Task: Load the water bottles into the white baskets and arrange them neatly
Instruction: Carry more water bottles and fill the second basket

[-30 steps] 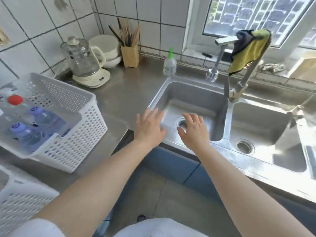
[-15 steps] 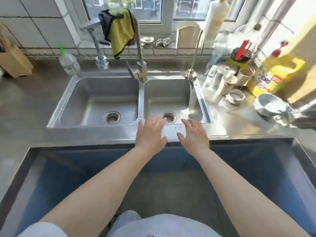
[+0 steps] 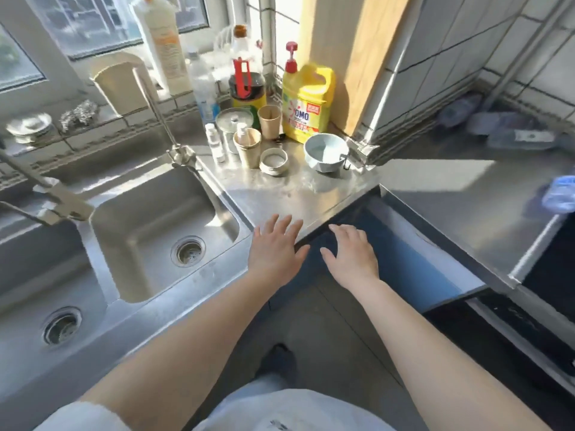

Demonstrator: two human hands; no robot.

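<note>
A stainless-steel counter runs round a corner of a tiled kitchen, sunlit from the window behind it. Set into it is a double stainless-steel sink, the landmark here. Behind the sink stand a bent steel tap and a window ledge holding a metal scouring pad.

Just right of the sink's far corner is a cluster of things: a yellow plastic detergent jug with a red pump, a tall white bottle, two beige paper cups, a round glass lid and a pale blue ceramic bowl. A light wooden board leans upright against the white tiled wall behind the jug.

Far right of the sink, on the other leg of the counter, lie clear plastic water bottles, blurred, against the wall; another blurred blue-tinted one lies at the frame's right edge.

The left hand hangs over the counter's front edge just right of the sink, fingers straight and spread, holding nothing. The right hand hangs beside it over the blue cabinet front, fingers relaxed and empty.
</note>
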